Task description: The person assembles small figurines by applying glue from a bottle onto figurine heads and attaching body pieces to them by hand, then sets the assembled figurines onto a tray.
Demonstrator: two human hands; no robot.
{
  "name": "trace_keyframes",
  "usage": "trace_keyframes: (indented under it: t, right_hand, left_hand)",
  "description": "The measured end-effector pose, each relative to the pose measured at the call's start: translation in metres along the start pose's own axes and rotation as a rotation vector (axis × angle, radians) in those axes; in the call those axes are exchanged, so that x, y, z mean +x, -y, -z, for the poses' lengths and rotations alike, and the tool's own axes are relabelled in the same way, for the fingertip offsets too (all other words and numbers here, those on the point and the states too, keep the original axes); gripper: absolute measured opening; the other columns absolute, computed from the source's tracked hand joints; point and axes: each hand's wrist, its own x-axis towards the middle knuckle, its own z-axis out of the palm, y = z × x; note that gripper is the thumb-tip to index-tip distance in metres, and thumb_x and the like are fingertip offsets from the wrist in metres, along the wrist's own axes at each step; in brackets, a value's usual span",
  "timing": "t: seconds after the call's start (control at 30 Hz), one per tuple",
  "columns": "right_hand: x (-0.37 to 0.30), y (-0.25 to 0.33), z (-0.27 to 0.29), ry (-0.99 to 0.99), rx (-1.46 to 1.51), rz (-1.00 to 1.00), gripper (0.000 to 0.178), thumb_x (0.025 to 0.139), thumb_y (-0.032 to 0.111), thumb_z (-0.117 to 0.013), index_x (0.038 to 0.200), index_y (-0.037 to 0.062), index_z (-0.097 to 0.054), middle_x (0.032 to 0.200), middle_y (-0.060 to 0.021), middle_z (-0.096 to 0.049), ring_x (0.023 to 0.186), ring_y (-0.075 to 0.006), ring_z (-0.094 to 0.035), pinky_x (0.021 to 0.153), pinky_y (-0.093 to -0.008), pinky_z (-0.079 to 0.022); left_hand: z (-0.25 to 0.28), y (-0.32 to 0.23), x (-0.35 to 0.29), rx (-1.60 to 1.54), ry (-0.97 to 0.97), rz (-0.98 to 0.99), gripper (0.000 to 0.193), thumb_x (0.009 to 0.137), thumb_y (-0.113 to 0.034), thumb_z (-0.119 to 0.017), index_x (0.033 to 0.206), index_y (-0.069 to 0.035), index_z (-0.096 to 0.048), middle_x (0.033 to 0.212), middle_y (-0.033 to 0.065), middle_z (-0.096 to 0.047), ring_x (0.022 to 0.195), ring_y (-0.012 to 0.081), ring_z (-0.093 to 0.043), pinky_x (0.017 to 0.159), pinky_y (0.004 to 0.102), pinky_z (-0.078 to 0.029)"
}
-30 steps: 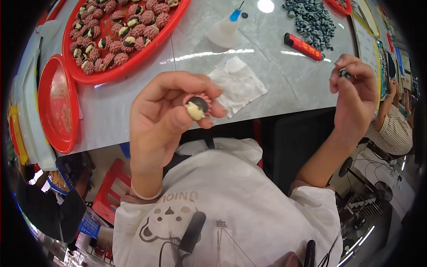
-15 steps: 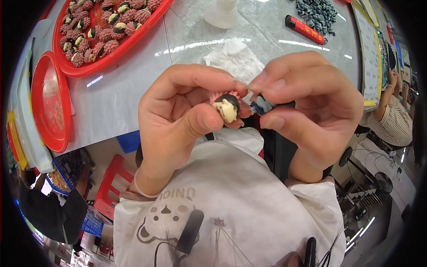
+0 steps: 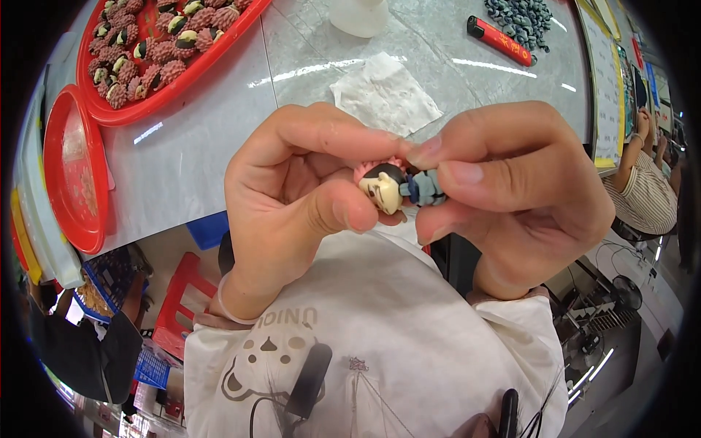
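Between the thumb and fingers of my left hand [image 3: 292,186] is a small figurine head [image 3: 381,191] with pink spiky hair, a black band and a cream face. My right hand [image 3: 522,179] pinches a small blue-grey figurine body [image 3: 424,187]. The body's narrow end meets the underside of the head; whether it sits inside cannot be seen. Both hands are held close together in front of my chest, above the near table edge. Fingertips cover part of each piece.
A red tray [image 3: 168,104] of similar pink-haired heads stands at the far left, beside another red tray [image 3: 101,219]. White tissue [image 3: 383,93], a whitish bottle [image 3: 358,18], a red cylinder [image 3: 501,41] and piled blue-grey pieces [image 3: 520,25] lie on the grey table. Another person [image 3: 642,179] sits at the right.
My right hand has brought the body leftward against the head; the gap between them is gone. The head has tilted in my left hand, its face turning more sideways.
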Motion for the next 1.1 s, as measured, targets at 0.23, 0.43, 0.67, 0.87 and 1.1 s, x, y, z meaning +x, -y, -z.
trace_keyframes:
  t: [0.23,0.43,0.67,0.87,1.1]
  right_hand:
    - [0.002,0.006,-0.004,0.020,-0.235,0.109,0.028,0.056,-0.004,-0.071,0.077,-0.0005,-0.053,0.080,-0.0172,-0.055,0.063,-0.0185,-0.057,0.050,-0.0224,-0.048]
    - [0.006,-0.002,-0.005,0.090,-0.273,0.138,0.029,0.053,-0.009,-0.070,0.076,-0.0011,-0.053,0.077,-0.0177,-0.056,0.061,-0.0176,-0.056,0.047,-0.0211,-0.047]
    - [0.006,-0.001,-0.023,0.092,-0.397,0.058,0.027,0.066,0.031,-0.067,0.080,0.0079,-0.064,0.091,-0.0120,-0.046,0.078,-0.0187,-0.045,0.059,-0.0254,-0.037]
    - [-0.002,-0.009,0.013,-0.218,-0.265,-0.009,0.027,0.072,0.022,-0.063,0.081,-0.0024,-0.057,0.085,-0.0134,-0.050,0.074,-0.0177,-0.047,0.062,-0.0225,-0.037]
    - [0.007,-0.019,0.022,-0.339,-0.237,-0.200,0.011,0.073,-0.001,-0.053,0.083,-0.0035,-0.056,0.084,-0.0102,-0.049,0.076,-0.0152,-0.046,0.067,-0.0214,-0.035]
  left_hand:
    - [0.007,0.003,-0.001,0.158,0.014,-0.161,0.040,0.066,-0.033,-0.068,0.085,-0.002,-0.052,0.078,0.0046,-0.050,0.066,0.0068,-0.047,0.059,0.0175,-0.037]
    - [0.013,-0.007,0.000,0.251,-0.018,-0.144,0.040,0.066,-0.027,-0.069,0.089,0.002,-0.054,0.082,0.0080,-0.053,0.069,0.0097,-0.050,0.061,0.0198,-0.040]
    - [0.026,-0.029,-0.001,0.243,0.126,-0.193,0.032,0.068,0.004,-0.062,0.098,0.005,-0.051,0.096,0.0105,-0.051,0.086,0.0147,-0.051,0.071,0.0265,-0.044]
    - [0.087,-0.118,-0.021,1.338,-0.800,-0.550,0.027,0.078,-0.008,-0.049,0.102,0.003,-0.051,0.099,0.0093,-0.056,0.094,0.0168,-0.050,0.083,0.0304,-0.038]
    - [0.099,-0.126,0.040,1.897,-0.381,-0.558,0.025,0.078,-0.006,-0.046,0.103,-0.003,-0.051,0.108,0.0129,-0.049,0.097,0.0265,-0.049,0.081,0.0319,-0.039]
